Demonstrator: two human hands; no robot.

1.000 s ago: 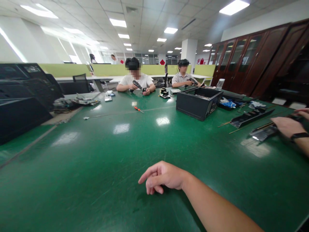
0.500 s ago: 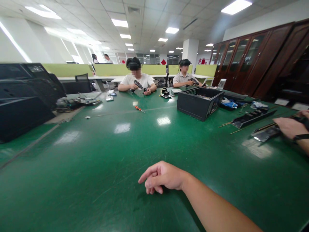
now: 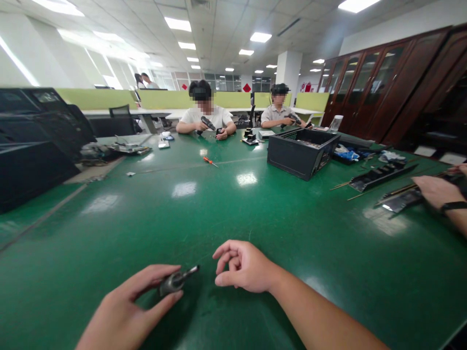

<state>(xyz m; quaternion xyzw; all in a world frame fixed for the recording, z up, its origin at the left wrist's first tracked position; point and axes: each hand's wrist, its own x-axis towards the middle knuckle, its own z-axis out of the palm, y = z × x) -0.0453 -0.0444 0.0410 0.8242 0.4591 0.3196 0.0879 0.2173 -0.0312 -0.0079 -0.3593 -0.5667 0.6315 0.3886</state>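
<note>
My left hand (image 3: pixel 136 304) grips a dark tool (image 3: pixel 173 284) between thumb and fingers, low and left of centre. A thin metal bit points from the tool up and to the right, towards my right hand (image 3: pixel 244 267). That right hand is over the green table (image 3: pixel 153 223) with its fingers curved and apart, holding nothing. A gap separates it from the bit's tip. Most of the tool's body is hidden behind or below my left hand.
An orange screwdriver (image 3: pixel 208 160) lies farther off. Beyond it to the right stands a black metal case (image 3: pixel 292 158). Another person's hand (image 3: pixel 438 194) is over dark parts at the right edge. Two people sit across with power tools. Black equipment (image 3: pixel 32 155) stands left.
My left hand has come into view at the lower left with the dark tool in it. My right hand has turned slightly, its fingers now more curved.
</note>
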